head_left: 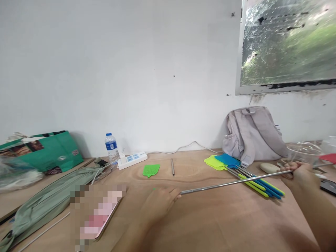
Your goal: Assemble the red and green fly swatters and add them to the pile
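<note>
My left hand is closed around the near-left end of a long, thin telescopic metal rod. My right hand grips the same rod farther along, so it slants up to the right above the table. Past my right hand, the rod runs toward a red piece at the right edge; whether they are joined I cannot tell. Under the rod lie several fly swatters with blue heads and yellow-green heads. Beyond my left hand are a loose green fly swatter head and a short metal tube.
A grey backpack leans on the wall near a clear plastic bowl. Toward the left are a power strip, a water bottle, a green bag, a grey-green cloth bag and a blurred-out flat pink object.
</note>
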Motion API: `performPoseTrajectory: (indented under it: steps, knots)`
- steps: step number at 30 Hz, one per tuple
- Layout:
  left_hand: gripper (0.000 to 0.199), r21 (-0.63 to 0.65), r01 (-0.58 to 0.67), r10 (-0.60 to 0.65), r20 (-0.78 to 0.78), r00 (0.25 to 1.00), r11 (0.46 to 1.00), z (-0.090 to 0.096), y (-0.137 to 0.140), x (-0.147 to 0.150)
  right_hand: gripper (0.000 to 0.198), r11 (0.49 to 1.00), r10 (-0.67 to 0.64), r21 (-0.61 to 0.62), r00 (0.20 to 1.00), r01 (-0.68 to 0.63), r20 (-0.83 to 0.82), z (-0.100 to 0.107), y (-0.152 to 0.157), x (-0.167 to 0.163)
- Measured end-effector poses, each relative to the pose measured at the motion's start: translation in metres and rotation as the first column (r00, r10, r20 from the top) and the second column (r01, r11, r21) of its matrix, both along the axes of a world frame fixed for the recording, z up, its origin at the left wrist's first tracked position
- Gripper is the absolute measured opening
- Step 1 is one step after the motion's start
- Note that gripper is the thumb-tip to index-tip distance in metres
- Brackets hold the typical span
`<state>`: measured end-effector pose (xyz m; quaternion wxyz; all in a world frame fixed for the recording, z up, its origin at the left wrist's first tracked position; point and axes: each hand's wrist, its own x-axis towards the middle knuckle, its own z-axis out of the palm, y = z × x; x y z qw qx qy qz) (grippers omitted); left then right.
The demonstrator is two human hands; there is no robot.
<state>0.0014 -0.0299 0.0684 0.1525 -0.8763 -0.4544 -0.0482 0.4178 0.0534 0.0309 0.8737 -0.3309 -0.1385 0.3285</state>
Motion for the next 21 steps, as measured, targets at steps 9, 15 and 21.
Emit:
performPoseTrajectory:
  steps: [9,15,21]
  knots:
    - [0.028,0.104,-0.011,0.013,-0.022,1.0,0.995,-0.016,0.02,-0.031,0.041,0.999,0.047,-0.016,0.996,-0.046,0.071,0.011,-0.008,0.006]
    - [0.029,0.084,0.052,-0.061,0.105,0.993,0.995,-0.029,0.036,-0.049,0.039,1.0,0.006,-0.029,0.998,-0.004,0.061,0.019,-0.012,0.0]
    - [0.027,0.116,0.076,-0.086,0.082,0.993,0.99,-0.027,0.038,-0.051,0.039,0.999,0.038,-0.019,0.995,-0.04,-0.091,0.014,-0.012,0.001]
